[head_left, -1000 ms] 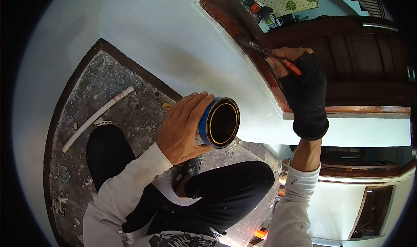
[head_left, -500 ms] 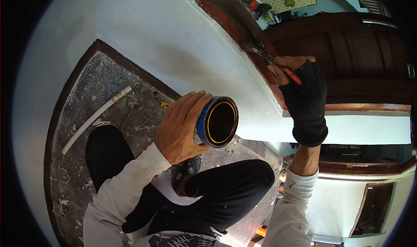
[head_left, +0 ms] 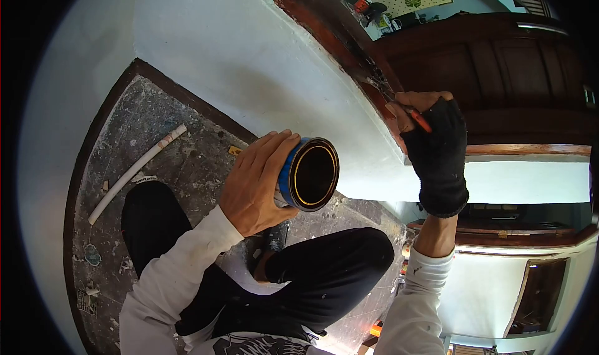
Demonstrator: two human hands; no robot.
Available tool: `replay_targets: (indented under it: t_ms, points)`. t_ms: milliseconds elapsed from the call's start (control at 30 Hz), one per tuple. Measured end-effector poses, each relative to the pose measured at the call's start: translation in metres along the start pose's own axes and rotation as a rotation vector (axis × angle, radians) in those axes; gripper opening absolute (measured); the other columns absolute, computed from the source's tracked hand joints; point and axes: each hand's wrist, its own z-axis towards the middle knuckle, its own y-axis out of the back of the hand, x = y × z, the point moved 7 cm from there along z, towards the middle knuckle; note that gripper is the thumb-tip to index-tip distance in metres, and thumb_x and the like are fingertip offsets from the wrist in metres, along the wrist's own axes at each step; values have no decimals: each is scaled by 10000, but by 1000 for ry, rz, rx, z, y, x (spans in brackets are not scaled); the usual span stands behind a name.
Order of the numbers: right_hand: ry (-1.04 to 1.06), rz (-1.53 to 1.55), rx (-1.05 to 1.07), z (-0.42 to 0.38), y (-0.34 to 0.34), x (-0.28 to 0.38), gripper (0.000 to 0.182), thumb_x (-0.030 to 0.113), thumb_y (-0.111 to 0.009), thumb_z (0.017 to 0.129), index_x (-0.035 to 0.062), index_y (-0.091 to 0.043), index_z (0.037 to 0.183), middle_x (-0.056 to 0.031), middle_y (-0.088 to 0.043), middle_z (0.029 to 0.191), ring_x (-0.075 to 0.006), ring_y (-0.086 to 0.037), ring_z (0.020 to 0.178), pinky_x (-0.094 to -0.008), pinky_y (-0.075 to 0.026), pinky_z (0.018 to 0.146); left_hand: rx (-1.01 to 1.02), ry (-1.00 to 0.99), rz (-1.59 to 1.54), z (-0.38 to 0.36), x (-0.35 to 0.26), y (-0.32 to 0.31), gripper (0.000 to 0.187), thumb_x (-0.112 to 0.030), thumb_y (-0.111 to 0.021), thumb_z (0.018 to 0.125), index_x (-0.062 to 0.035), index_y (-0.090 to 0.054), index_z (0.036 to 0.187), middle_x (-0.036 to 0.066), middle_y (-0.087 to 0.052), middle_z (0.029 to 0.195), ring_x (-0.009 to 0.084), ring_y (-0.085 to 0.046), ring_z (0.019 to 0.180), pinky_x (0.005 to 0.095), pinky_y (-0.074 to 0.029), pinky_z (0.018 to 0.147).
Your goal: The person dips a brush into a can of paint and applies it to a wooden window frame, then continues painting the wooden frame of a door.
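1. right now the right hand, in a dark fingerless glove, sits in the upper right of the frame with its grip pinched around a thin brush that has an orange handle; the bristle end rests against the brown wooden frame.
2. meanwhile the left hand is near the middle of the frame, fingers wrapped tight around the side of a blue tin, which is held in the air above the knees and tipped so its open mouth faces the camera.
3. the inside of the tin looks dark; how much is left in it cannot be told.
4. as for progress, the strip of frame running up and to the left of the brush looks glossy and reddish brown, which i judge to be already coated.
5. the stretch below the brush, down towards the white ledge at centre right, looks patchier and partly hidden by the glove, so it probably remains to be done.
6. the white wall beside the frame shows no clear smears.
7. on the speckled floor at left lies a white pipe, well apart from both hands.
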Motion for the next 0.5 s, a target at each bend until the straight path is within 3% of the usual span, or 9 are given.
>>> replay_targets:
  t_ms: [267, 333, 500]
  points:
    - [-4, -5, -3, -11, 3, -1, 219, 101, -878, 897, 85, -762, 1081, -60, -712, 998, -242, -680, 890, -368, -558, 788, -5, -7, 2, 0, -2, 0, 1251, -250, -1048, 631, -134, -341, 1656, 156, -476, 1628, 387, -451, 1533, 549, -390, 1295]
    - [-5, -7, -1, -14, 3, -2, 218, 99, -878, 894, 85, -761, 1078, -60, -711, 994, -242, -676, 887, -367, -554, 790, -12, -30, 4, 1, -3, 0, 1213, -269, -1059, 648, -68, -367, 1623, 205, -495, 1608, 431, -482, 1493, 555, -401, 1245]
    - [-22, 2, 2, -21, 4, -5, 219, 89, -878, 888, 85, -760, 1072, -61, -711, 988, -245, -669, 888, -368, -549, 798, -7, -12, -6, 0, -2, -2, 1239, -251, -1044, 639, -127, -347, 1655, 168, -484, 1622, 398, -460, 1526, 552, -394, 1287]
